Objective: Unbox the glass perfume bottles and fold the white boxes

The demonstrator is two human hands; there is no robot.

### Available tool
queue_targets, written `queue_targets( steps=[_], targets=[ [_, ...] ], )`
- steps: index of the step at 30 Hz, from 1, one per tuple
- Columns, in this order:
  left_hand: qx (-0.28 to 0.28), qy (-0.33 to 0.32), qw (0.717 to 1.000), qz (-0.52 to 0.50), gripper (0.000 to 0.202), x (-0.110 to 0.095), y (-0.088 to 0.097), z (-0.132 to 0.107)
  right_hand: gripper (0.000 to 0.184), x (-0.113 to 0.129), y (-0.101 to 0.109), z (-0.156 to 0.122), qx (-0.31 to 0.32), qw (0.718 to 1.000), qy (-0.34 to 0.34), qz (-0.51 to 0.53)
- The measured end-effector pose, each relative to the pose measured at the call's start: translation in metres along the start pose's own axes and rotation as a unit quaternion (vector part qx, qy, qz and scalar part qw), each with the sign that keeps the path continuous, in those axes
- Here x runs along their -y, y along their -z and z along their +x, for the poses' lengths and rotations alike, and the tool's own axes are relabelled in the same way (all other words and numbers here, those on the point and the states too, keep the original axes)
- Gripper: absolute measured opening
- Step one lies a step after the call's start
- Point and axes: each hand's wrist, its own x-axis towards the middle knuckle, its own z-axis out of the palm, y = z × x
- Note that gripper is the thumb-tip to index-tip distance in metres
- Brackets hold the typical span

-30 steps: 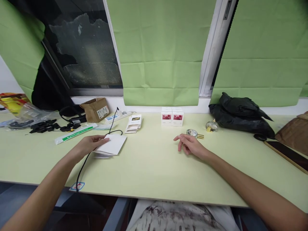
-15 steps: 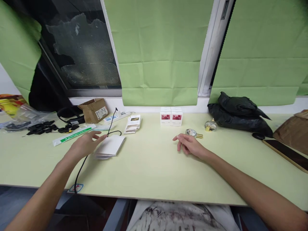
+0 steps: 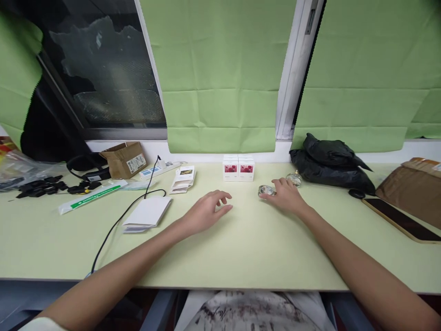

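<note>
My left hand hovers over the middle of the table, thumb apart from slightly curled fingers, holding nothing. To the right, my right hand has its thumb and fingers around a round, flat glass perfume bottle lying on the table. The hand hides the bottle's gold neck. A second round glass bottle with gold fittings lies just behind my right fingers, partly covered. Two small white boxes with pink pictures stand side by side at the back. A folded white carton lies left of my left hand.
Another flattened carton, a black cable, a power strip and an open cardboard box are at the left. Black plastic bags, a phone and a brown package lie at the right.
My left hand has moved right, away from the folded white carton. My right hand has moved onto the near perfume bottle, its fingers now around the neck. The view has shifted slightly right.
</note>
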Motion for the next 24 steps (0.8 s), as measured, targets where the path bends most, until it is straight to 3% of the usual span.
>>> queue_targets(
  steps=[4, 9, 13, 18, 20, 24],
  targets=[
    [0.015, 0.022, 0.997, -0.07, 0.038, 0.016, -0.023, 0.011, 0.077, 0.001, -0.009, 0.001, 0.076, 0.997, -0.024, -0.006],
    [0.007, 0.051, 0.988, -0.146, 0.044, 0.023, -0.036, 0.013, 0.063, 0.013, -0.006, -0.001, 0.061, 0.998, -0.011, -0.017],
    [-0.004, 0.047, 0.982, -0.181, 0.051, 0.022, -0.044, 0.016, 0.054, 0.031, 0.008, -0.008, 0.024, 0.994, 0.11, -0.005],
    [0.002, 0.043, 0.987, -0.156, 0.063, 0.019, -0.048, 0.016, 0.057, 0.057, 0.028, -0.022, 0.016, 0.951, 0.307, 0.047],
    [0.009, 0.044, 0.988, -0.146, 0.059, 0.017, -0.048, 0.015, 0.059, 0.067, 0.032, -0.027, 0.015, 0.937, 0.345, 0.049],
    [0.015, 0.029, 0.988, -0.149, 0.038, 0.015, -0.048, 0.015, 0.065, 0.079, 0.032, -0.033, 0.027, 0.932, 0.357, 0.061]
  ],
)
